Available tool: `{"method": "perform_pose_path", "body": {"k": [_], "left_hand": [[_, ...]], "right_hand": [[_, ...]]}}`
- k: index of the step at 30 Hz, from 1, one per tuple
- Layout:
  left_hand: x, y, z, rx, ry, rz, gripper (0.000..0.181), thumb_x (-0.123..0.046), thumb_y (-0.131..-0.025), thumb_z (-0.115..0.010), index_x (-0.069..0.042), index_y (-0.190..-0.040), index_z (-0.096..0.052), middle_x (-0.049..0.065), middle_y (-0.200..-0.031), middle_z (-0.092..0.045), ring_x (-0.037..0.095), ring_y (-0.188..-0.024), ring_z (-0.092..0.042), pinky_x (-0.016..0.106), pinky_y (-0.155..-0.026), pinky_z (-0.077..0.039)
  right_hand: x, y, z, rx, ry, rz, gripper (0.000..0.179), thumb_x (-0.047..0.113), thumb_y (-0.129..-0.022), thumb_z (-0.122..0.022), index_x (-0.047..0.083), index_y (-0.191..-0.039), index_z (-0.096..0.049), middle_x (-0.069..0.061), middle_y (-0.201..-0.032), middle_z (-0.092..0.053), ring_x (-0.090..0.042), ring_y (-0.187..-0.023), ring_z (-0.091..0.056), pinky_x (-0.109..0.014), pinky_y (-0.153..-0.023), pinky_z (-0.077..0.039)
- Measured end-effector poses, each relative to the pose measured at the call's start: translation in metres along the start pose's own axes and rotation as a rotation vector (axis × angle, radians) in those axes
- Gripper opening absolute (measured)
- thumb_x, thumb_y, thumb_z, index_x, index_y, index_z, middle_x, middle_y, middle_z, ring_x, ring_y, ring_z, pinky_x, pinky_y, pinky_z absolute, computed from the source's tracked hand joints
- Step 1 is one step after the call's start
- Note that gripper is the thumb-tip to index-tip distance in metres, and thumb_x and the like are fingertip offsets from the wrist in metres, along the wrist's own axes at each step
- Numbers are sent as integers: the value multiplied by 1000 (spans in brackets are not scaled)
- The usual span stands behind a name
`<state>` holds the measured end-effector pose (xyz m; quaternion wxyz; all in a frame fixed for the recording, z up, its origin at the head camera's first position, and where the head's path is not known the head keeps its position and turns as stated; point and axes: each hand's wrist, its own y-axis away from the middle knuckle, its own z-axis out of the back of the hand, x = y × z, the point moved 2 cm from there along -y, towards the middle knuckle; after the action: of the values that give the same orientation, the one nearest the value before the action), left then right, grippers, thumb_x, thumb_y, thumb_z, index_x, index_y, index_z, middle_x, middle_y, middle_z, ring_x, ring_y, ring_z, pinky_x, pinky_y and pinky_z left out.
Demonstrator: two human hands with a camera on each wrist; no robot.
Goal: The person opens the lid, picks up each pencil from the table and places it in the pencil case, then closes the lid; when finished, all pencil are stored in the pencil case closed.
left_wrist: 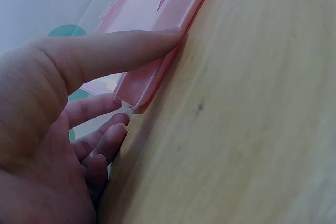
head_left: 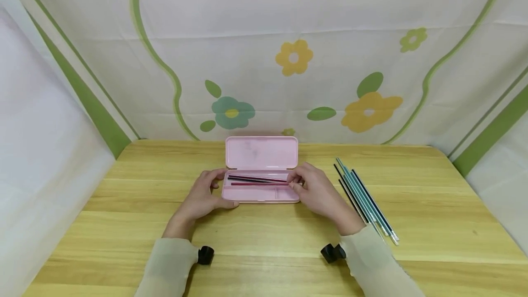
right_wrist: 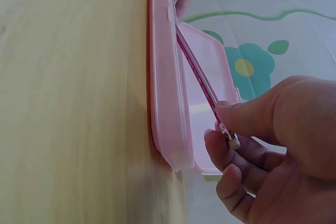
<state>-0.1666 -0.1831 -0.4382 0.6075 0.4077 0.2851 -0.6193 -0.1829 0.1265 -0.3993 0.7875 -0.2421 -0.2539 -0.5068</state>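
Observation:
An open pink pencil case [head_left: 249, 195] sits on the table, its lid [head_left: 261, 152] tipped back toward the curtain. My left hand [head_left: 202, 197] holds the case's left end, thumb [left_wrist: 131, 48] on the front wall and fingers around the far corner. With thumb and fingertips, my right hand [head_left: 316, 190] pinches a dark pink pencil [right_wrist: 199, 77] near its eraser end, over the case's right end. The pencil slants down into the back compartment in the right wrist view. Further dark pencils [head_left: 251, 178] lie in that same compartment.
Right of the case, beside my right forearm, several teal and black pencils [head_left: 363, 196] lie in a loose bundle on the wooden table [head_left: 264, 246]. A flower-printed curtain [head_left: 255, 72] hangs behind the table's back edge, close to the lid.

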Motion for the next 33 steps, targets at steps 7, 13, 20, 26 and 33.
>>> {"method": "perform_pose_path", "body": {"k": [7, 13, 20, 26, 33], "left_hand": [[0, 1, 0, -3, 3, 2, 94, -26, -71, -102, -20, -153, -57, 12, -144, -50, 30, -122, -45, 39, -98, -42], [1, 0, 0, -7, -3, -8, 94, -26, -71, -102, -20, -153, -57, 12, -142, -50, 30, -120, -45, 38, -97, -41], [1, -1, 0, -6, -14, -23, 94, -27, -70, -103, -22, -153, -59, 13, -143, -49, 29, -119, -45, 38, -96, -41], [2, -2, 0, -10, -24, -20, 94, -28, -71, -102, -20, -153, -58, 13, -141, -50, 29, -119, -46, 38, -96, -42], [2, -1, 0, -14, -15, -18, 94, -28, -70, -102, -19, -153, -58, 12, -143, -50, 29, -119, -46, 38, -97, -41]], "right_hand": [[5, -3, -4, -35, 49, -4, 8, 4, -99, -72, 10, -101, -76, -1, -101, -66, -15, -92, -61, -31, -82, -52], [8, -7, -7, -65, 61, -13, 7, 6, -99, -74, 10, -102, -78, -2, -101, -67, -16, -88, -60, -32, -80, -51], [10, -9, -12, -78, 49, -35, 5, 8, -98, -75, 10, -101, -80, -2, -99, -67, -15, -86, -60, -32, -80, -52], [9, -9, -16, -92, 85, -47, 5, 11, -97, -77, 13, -97, -82, 0, -97, -69, -14, -85, -61, -34, -80, -53], [7, -10, -17, -102, 88, -70, 5, 12, -96, -79, 15, -98, -83, 0, -98, -72, -16, -85, -60, -35, -80, -52]]}}
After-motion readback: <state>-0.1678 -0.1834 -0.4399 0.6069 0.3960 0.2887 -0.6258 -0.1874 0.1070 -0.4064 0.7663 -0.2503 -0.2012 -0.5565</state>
